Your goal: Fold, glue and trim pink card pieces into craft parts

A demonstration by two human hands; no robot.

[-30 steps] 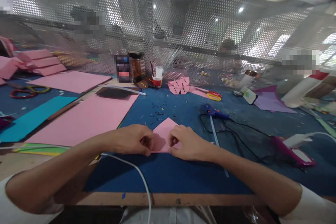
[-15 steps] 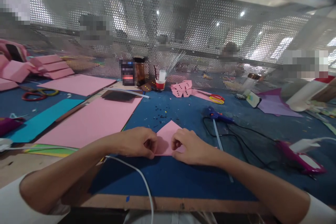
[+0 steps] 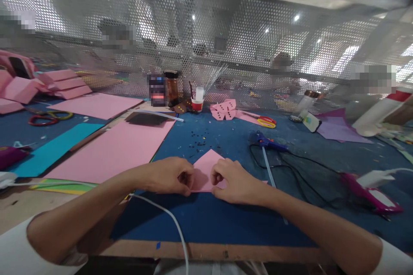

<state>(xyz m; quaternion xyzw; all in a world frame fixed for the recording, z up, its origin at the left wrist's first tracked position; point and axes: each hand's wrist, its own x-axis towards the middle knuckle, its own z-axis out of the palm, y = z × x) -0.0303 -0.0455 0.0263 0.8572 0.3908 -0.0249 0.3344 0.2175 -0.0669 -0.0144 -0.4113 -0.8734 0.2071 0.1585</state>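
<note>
A small sheet of pink paper (image 3: 204, 171) lies on the blue table mat near the front edge, its pointed corner facing away from me. My left hand (image 3: 176, 176) is closed on the paper's near edge at the left, thumb and fingers pinching it. My right hand (image 3: 230, 180) pinches the same near edge a short way to the right. Both hands cover the paper's side corners, except for a small tip beyond the right wrist. The near edge looks straight, like a fold.
A blue hot glue gun (image 3: 269, 142) with a clear glue stick lies to the right. Behind stand a pink paper butterfly (image 3: 223, 109), scissors (image 3: 266, 121) and a brown jar (image 3: 171, 88). Large pink sheets (image 3: 112, 150) lie left. A white cable (image 3: 171, 210) crosses the front edge.
</note>
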